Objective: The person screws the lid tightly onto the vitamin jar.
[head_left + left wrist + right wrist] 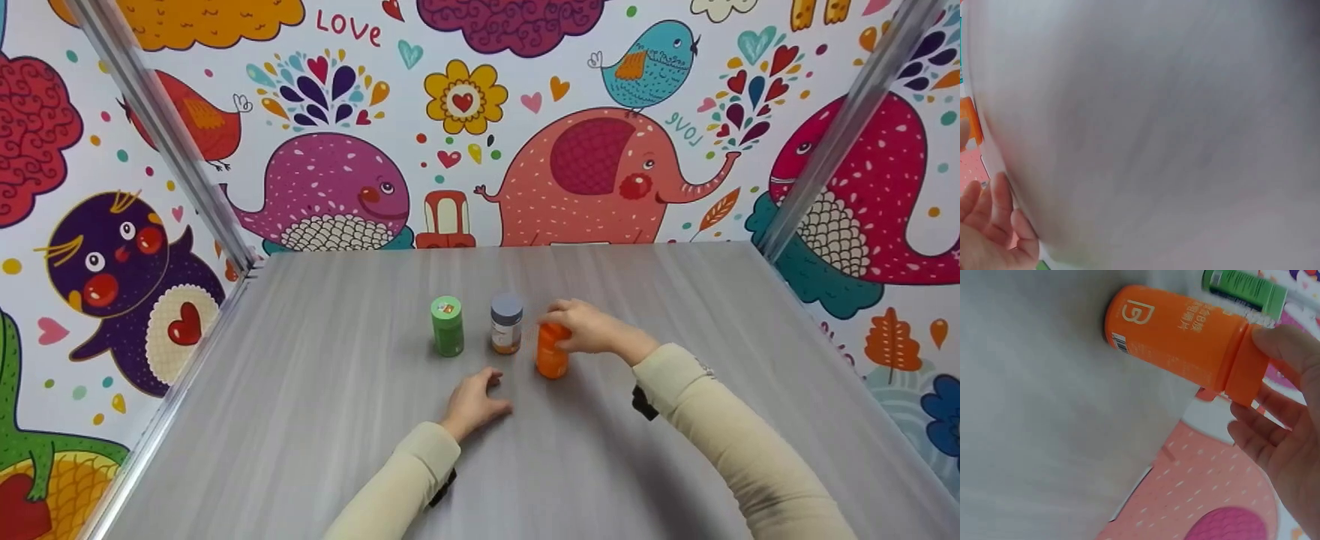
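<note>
An orange pill bottle (553,361) stands on the table at the right end of a row of three. My right hand (592,328) grips it from above by its orange cap (1248,365), thumb on one side and fingers on the other. In the middle of the row is a bottle with a grey lid (506,324) and a pale label. A green bottle (448,327) stands at the left end; part of it also shows in the right wrist view. My left hand (478,405) rests low by the tabletop in front of the row, fingers loosely bent around nothing.
The grey wood-grain table (337,420) runs back to a wall panel with cartoon animals (585,180). Metal frame posts (165,142) rise at the back left and back right corners.
</note>
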{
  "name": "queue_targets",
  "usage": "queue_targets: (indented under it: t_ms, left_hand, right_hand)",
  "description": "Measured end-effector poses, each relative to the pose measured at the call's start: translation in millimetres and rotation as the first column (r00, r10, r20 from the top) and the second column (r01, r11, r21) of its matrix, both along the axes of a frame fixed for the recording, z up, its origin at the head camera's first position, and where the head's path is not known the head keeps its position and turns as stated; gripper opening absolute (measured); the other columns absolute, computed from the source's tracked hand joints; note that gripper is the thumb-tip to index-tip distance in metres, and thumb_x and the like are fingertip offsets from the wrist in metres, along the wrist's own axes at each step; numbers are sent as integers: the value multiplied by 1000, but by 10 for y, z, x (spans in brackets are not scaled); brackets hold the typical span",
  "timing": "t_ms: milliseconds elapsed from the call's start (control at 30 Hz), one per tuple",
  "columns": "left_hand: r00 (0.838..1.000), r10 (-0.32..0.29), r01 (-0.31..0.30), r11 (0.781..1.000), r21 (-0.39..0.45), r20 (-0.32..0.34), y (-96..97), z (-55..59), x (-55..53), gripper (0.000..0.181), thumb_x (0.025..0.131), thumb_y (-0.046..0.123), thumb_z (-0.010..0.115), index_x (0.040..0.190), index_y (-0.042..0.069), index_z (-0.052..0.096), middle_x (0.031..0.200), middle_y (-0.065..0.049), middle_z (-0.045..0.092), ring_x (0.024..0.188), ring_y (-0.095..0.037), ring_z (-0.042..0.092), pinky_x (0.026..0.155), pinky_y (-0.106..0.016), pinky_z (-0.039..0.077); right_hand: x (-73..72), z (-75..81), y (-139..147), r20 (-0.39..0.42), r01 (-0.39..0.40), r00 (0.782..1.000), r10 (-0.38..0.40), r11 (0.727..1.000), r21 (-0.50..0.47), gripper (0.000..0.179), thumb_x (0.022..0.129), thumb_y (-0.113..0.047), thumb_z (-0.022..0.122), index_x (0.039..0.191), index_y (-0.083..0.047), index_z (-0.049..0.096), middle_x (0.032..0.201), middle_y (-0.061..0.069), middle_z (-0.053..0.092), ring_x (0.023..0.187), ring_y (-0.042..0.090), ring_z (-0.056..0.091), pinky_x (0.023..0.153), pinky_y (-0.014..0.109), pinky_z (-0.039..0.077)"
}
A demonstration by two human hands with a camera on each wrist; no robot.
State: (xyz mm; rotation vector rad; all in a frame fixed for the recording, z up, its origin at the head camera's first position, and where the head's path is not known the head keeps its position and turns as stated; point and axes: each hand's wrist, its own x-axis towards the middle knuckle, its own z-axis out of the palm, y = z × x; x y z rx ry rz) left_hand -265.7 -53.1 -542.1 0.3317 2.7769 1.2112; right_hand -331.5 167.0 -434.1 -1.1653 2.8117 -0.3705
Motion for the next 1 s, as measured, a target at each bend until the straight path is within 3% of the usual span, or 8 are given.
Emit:
queue_targets:
  t_ms: [167,300,567,767,1000]
  left_hand:
    - [1000,19,-18,1000,-20,14,16,9,24,47,71,13,76,113,4,57,112,-11,63,106,-27,57,91,-41,43]
    - [999,17,-16,1000,-15,45,36,10,29,46,73,10,75,115,5,57,114,-10,61,108,-26,56,92,-41,43]
    - [999,-9,10,1000,-8,49,36,22,38,44,76,7,71,117,3,56,116,-11,60,110,-27,54,93,-41,42]
    - [999,-25,26,999,-22,22,28,27,32,41,77,6,69,115,1,57,113,-11,61,109,-28,54,94,-41,41]
    - [994,-54,50,998,47,92,-15,23,18,44,78,7,68,120,3,54,120,-12,57,115,-28,50,98,-42,38]
  right_hand:
    - [-93,-65,93,58,186,981,-183,981,-60,39,82,-7,64,120,-3,58,123,21,50,108,35,46,91,47,44]
    - [-138,-118,131,71,250,967,-244,963,-98,41,83,-6,63,123,-2,56,125,22,48,110,36,44,93,48,42]
    - [-178,-165,172,-22,225,973,-229,968,-107,39,83,-4,63,121,2,54,120,24,49,107,38,45,92,49,40]
    - [-173,-144,182,-9,228,973,-229,971,-66,40,85,-3,62,124,0,53,127,24,46,115,40,41,98,51,36]
    - [-164,-158,182,13,248,969,-248,967,-50,37,85,-1,60,122,-1,53,129,23,45,115,40,42,98,52,35]
